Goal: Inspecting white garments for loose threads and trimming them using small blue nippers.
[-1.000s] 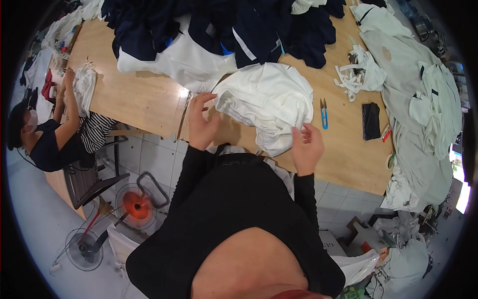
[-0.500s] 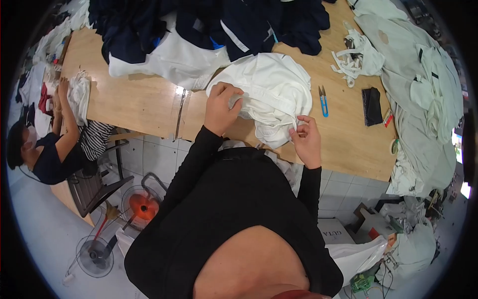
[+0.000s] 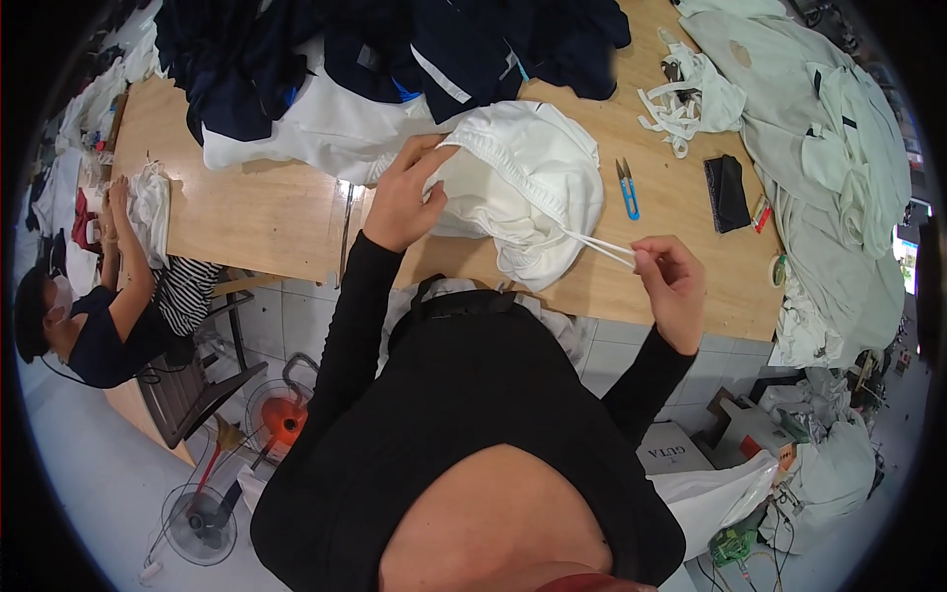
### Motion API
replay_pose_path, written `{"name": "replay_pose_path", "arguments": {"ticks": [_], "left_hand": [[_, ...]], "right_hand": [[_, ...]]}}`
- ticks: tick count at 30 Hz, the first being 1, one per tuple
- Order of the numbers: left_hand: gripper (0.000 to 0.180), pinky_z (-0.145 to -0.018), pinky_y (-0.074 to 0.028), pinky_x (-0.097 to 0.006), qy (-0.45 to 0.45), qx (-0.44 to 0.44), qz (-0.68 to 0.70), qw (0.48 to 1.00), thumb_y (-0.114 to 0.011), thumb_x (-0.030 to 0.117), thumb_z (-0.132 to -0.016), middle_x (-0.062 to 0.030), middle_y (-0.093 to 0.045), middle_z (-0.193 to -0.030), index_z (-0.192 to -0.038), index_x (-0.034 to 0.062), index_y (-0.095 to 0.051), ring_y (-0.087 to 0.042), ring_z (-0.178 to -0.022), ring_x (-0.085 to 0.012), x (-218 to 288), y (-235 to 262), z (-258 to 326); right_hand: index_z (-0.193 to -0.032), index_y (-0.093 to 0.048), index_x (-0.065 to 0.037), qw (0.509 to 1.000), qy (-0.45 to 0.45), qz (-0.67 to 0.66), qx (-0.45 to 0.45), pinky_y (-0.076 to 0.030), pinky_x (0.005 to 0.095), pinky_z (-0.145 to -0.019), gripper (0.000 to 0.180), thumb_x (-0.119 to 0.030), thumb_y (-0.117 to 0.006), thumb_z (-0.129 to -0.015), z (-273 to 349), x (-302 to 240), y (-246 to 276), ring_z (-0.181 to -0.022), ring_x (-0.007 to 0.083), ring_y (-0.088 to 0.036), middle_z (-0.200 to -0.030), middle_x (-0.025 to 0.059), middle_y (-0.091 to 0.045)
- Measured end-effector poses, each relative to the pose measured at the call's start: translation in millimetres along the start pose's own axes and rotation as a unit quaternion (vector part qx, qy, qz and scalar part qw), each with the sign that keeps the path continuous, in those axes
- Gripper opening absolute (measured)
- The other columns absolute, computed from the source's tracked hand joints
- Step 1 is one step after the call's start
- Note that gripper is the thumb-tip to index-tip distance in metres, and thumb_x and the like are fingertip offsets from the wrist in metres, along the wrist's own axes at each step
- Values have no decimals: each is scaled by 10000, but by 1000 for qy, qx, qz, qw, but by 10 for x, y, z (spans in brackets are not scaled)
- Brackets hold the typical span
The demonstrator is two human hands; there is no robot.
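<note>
A white garment with a gathered, elastic-looking waistband lies bunched on the wooden table in front of me. My left hand grips the band at its left end, fingers over the edge and thumb lower down. To the right of the garment, my right hand pinches the ends of a thin white drawstring. The cord stretches taut from the band to my fingertips. What my left fingertips do behind the cloth is partly hidden.
Blue-handled thread snips, a black folded cloth and white strips lie to the right. Navy garments are heaped at the back. Pale fabric covers the right side. Another person works at far left.
My right hand has moved right, drawing the cord out of the band. My left hand has shifted left and slightly up, and the gathered band now shows stretched more openly.
</note>
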State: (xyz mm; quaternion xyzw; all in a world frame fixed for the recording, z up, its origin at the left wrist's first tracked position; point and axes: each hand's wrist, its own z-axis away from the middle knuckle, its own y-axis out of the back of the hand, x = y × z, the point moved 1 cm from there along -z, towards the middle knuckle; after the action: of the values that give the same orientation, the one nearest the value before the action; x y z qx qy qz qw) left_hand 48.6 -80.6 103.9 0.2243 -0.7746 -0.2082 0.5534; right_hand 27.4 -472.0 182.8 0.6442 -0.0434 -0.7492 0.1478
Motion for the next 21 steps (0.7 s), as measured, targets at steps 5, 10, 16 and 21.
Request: {"name": "replay_pose_path", "arguments": {"ticks": [5, 10, 16, 21], "left_hand": [[856, -825, -533, -318, -14, -49, 124, 991, -555, -106, -747, -126, -503, -1592, -1564, 143, -615, -661, -1151, -268, 514, 40, -87], [921, -1048, -491, -318, -87, -119, 221, 964, -547, -109, -722, -131, -434, -1677, -1620, 96, -549, -479, -1494, -287, 918, -46, -235], [913, -918, -541, -274, -8, -100, 277, 956, -521, -117, -707, -123, -487, -1638, -1598, 75, -568, -500, -1481, -239, 1008, 328, -186], [917, -1102, -490, -288, 22, -88, 293, 952, -508, -130, -702, -94, -442, -1669, -1597, 64, -568, -462, -1530, -215, 875, 350, -78]], "right_hand": [[-1124, -747, 37, 994, 52, -77, -55, -450, 235, -565, 123, 51, -686, -1019, 206, -434, 63, -678, 80, -618, -907, 69, -702], [-1211, -730, 49, 965, 47, -175, -188, -591, 335, -822, 239, 105, -636, -999, -120, -400, -1014, -966, 239, -765, -1126, 154, -720], [-1346, -656, 58, 948, 247, 197, 35, -507, 507, -1084, 465, 105, -662, -883, -391, -143, -1265, -1281, 504, -605, -1379, 237, -656], [-1394, -627, 47, 853, 253, 454, -40, -395, 528, -1196, 490, 42, -673, -906, -419, 43, -1005, -1390, 445, -540, -1496, 233, -601]]}}
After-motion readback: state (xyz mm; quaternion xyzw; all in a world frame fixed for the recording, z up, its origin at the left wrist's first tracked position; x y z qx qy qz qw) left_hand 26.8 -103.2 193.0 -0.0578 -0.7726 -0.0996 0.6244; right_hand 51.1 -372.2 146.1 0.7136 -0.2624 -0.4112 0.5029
